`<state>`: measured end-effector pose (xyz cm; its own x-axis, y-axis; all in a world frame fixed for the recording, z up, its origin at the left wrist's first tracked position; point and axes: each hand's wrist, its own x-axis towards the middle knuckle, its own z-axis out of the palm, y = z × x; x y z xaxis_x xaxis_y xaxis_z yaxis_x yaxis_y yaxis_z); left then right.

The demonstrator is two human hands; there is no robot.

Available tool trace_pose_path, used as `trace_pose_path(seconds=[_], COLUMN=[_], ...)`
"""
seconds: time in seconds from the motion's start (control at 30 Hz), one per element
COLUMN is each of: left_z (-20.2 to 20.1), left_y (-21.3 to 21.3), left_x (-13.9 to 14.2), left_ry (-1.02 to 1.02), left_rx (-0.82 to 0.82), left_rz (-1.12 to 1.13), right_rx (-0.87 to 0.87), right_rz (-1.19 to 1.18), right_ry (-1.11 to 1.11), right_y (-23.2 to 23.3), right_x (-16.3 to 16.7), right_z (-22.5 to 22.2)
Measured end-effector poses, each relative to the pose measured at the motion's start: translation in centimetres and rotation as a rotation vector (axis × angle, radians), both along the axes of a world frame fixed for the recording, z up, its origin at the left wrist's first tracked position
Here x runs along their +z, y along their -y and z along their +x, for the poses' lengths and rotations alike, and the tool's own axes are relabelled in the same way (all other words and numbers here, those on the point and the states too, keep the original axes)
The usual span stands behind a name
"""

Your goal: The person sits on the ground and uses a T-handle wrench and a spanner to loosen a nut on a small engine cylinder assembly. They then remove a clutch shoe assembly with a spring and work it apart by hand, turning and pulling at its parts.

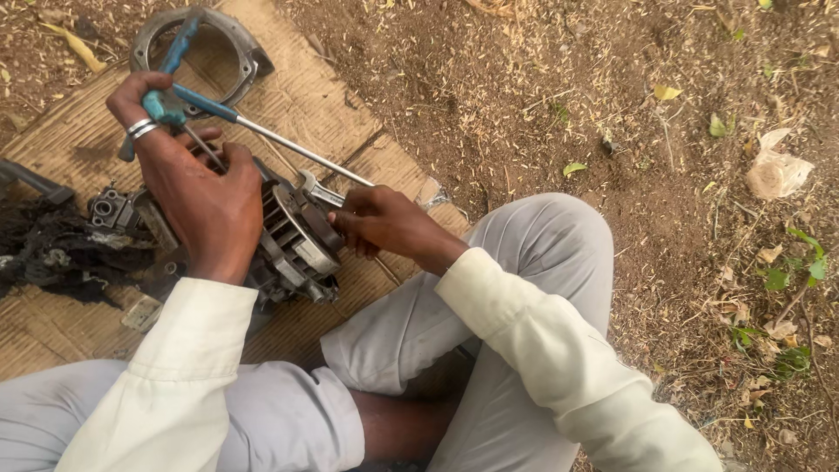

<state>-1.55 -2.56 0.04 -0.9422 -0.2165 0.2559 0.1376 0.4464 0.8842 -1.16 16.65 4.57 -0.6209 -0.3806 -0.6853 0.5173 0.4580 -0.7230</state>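
The left hand (197,197) rests on top of a small engine (293,240). The engine sits on a sheet of cardboard (306,96) on the dirt. The hand is curled. Its fingers wrap around two screwdrivers with blue handles (179,96). One long metal shaft (297,150) sticks out from that hand. It points away to the right and a bit down, toward the right hand (384,223).

The right hand is closed too. It pinches a silver wrench (316,188) at the right side of the engine, just by the round finned part. I think the wrench head sits on a bolt there, but the hand hides it, so I cannot be sure.

The engine lies between the two hands. The left hand is over it and the right hand is beside it. The right hand is the one closer to the wrench head.

A metal ring cover (236,39) lies on the cardboard past the left hand. A black rag (52,249) lies to the left of the engine. The person sits with bent legs in pale trousers (542,253).
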Motion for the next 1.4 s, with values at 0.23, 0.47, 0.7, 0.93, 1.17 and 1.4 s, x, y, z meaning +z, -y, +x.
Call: trace_pose_path(seconds=[0.23, 0.47, 0.7, 0.93, 1.17, 1.4], left_z=[0.2, 0.1, 0.3, 0.1, 0.0, 0.2], left_y=[0.1, 0.0, 0.2, 0.3, 0.0, 0.2], left_x=[0.1, 0.2, 0.1, -0.4, -0.4, -0.6], left_ry=[-0.056, 0.005, -0.026, -0.034, -0.015, -0.008], left_rx=[-0.047, -0.017, -0.045, -0.043, -0.011, -0.03], left_rz=[-0.027, -0.003, -0.009, -0.031, 0.004, -0.015], right_rx=[-0.094, 0.027, 0.033, 0.016, 0.05, -0.032], right_rz=[-0.232, -0.258, 0.138, -0.252, -0.097, 0.046], right_ry=[-0.034, -0.19, 0.024, -0.24, -0.174, -0.004], right_y=[-0.7, -0.3, 0.3, -0.4, 0.3, 0.1], right_x=[0.7, 0.5, 0.6, 0.5, 0.8, 0.6], right_z=[-0.2, -0.4, -0.4, -0.6, -0.3, -0.4])
